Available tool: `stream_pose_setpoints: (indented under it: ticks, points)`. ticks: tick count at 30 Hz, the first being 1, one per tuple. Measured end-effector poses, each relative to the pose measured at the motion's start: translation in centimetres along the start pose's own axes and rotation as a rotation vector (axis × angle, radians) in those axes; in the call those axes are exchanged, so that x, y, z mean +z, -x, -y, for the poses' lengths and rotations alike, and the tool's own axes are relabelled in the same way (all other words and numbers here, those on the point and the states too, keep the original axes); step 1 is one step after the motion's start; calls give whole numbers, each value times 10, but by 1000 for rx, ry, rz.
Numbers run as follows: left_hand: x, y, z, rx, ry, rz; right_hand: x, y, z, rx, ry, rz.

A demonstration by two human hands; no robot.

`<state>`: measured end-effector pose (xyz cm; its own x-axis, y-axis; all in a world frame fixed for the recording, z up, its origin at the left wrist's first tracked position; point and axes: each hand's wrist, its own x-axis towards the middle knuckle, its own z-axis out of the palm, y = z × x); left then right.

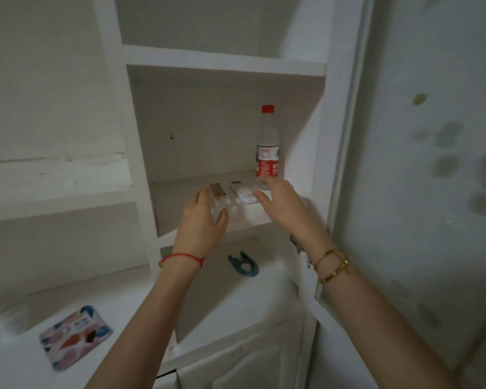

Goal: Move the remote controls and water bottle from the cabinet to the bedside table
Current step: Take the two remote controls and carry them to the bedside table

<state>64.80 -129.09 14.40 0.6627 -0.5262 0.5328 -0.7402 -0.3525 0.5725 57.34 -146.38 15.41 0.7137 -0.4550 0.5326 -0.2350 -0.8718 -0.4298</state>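
Against the white cabinet, whose frosted glass door stands swung open on the right, everything else can be placed. Its middle shelf holds the three things of the task. Below that shelf a lower white counter runs out to the left.

Both arms reach up toward the shelf from the bottom of the view. At the shelf's right end, close to the cabinet's side wall, a water bottle stands upright — clear plastic, red cap, red and white label. Right hand is raised just in front of the bottle's base, fingers spread and slightly curled, closed on nothing; its fingertips look near the bottle and near the second remote, but whether they touch either cannot be told. Two gold bangles sit on that wrist.

Left hand lies at the shelf's front edge, fingers open and loosely bent over the near end of a remote control with a grey top; no grip is closed. A red string circles that wrist. Just beside the first remote, toward the bottle, lies a second remote control — white, and parallel to it.

On the counter under the shelf rests a dark blue clip, and farther left a patterned card-like packet.
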Motion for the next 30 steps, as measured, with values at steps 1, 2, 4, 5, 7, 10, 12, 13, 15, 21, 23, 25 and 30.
stream_pose_setpoints:
  ticks: [1, 2, 4, 5, 7, 10, 12, 13, 15, 21, 23, 25, 30]
  points:
    - [2, -9, 3, -18, -9, 9, 5, -8, -1, 13, 0, 10]
    - [5, -19, 6, -38, -23, 15, 10, -16, -3, 28, 2, 18]
    - [13, -38, 11, -103, -85, 46, 19, -30, -6, 59, 3, 41]
    - [17, -47, 12, -143, -125, 68, 23, -34, -7, 73, -1, 55]
    - [25, -62, 14, -206, -194, 103, 31, -44, -8, 100, -19, 84]
    - [37, -80, 17, -251, -255, 148, 43, -56, -11, 133, -39, 101]
    - [42, -88, 19, -267, -281, 170, 48, -62, -12, 139, -45, 100]
    - [44, -91, 20, -274, -290, 176, 50, -65, -12, 137, -41, 103]
    - [48, -97, 22, -284, -303, 187, 52, -69, -12, 132, -28, 105]
    - [52, -105, 23, -315, -246, 231, 60, -80, -18, 185, -34, 151]
    - [51, -106, 22, -324, -201, 237, 61, -83, -19, 205, -55, 163]
    - [51, -106, 20, -324, -158, 239, 60, -85, -19, 224, -61, 178]
    - [53, -107, 15, -308, -112, 203, 59, -87, -17, 241, -61, 206]
